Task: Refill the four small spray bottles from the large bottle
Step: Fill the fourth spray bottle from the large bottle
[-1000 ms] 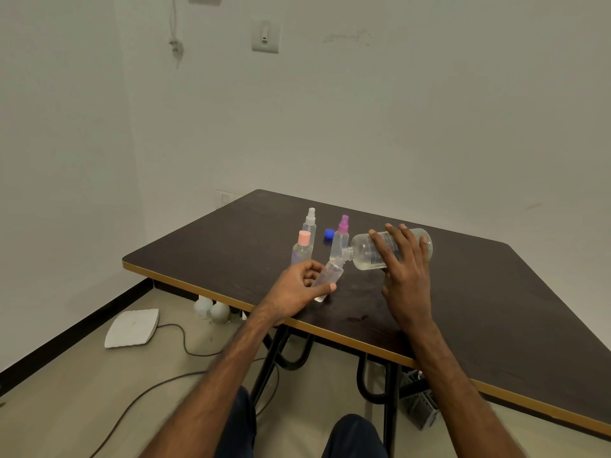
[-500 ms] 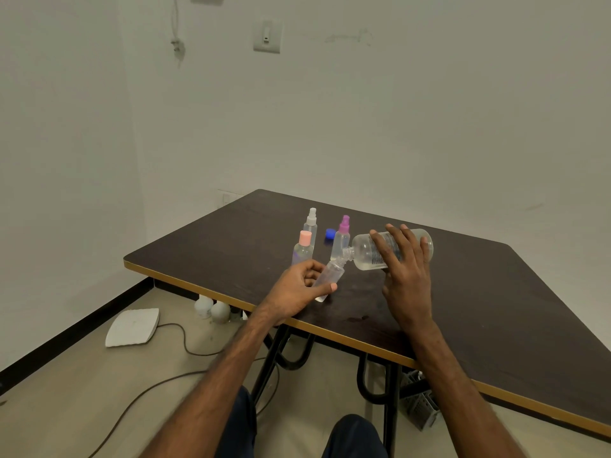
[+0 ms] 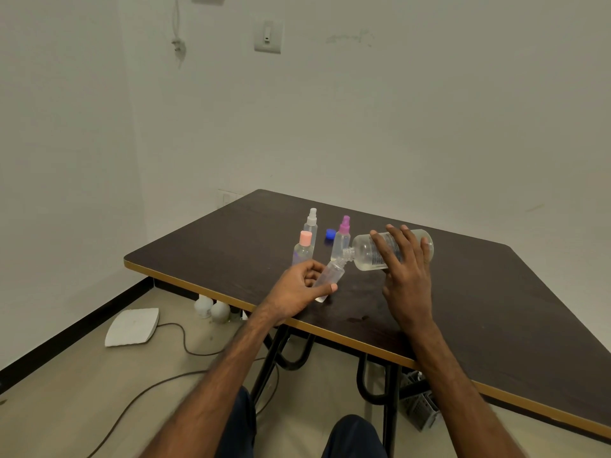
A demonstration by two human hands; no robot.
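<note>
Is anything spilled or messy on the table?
Maybe: a small shiny patch on the table near its front edge looks like a wet drip. A blue cap lies loose beside the purple-topped spray bottle.

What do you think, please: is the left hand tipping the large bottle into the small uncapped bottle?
No: in the head view the right hand is tipping the large bottle into the small uncapped bottle; the left hand holds that one.

A dark table [image 3: 496, 292] on black metal legs [image 3: 391, 408] is set against pale walls [image 3: 396, 110]. A switch [image 3: 267, 36] is mounted high up, and a white pad [image 3: 132, 326] and a cable [image 3: 183, 340] are seen on the beige floor [image 3: 66, 408].
</note>
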